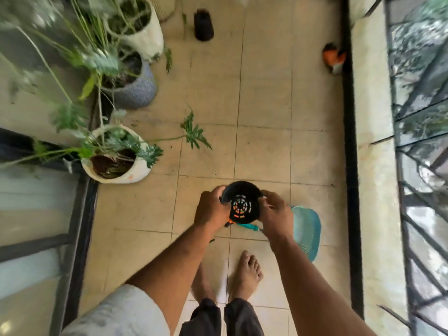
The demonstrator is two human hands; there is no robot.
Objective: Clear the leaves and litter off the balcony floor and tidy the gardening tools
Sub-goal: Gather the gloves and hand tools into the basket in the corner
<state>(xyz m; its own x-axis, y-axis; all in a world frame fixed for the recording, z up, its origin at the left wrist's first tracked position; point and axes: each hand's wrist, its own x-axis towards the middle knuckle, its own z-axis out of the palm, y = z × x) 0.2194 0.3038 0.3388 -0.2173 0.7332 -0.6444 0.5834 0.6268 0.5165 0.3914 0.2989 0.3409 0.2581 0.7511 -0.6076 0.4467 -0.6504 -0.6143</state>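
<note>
A pot (242,202) is sitting between the left hand (211,209) and right hand (276,217), above the floor (266,117). A tool (247,226) is lying beneath it; a basket (306,229) is lying just right of the right hand. Three planters (116,163) are standing along the left edge. A second pot (203,25) is lying far ahead, a railing (417,166) running along the right.

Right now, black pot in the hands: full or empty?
Empty: black plastic pot shows its bare slotted bottom, floor colours visible through. Left hand and right hand grip its sides.
</note>
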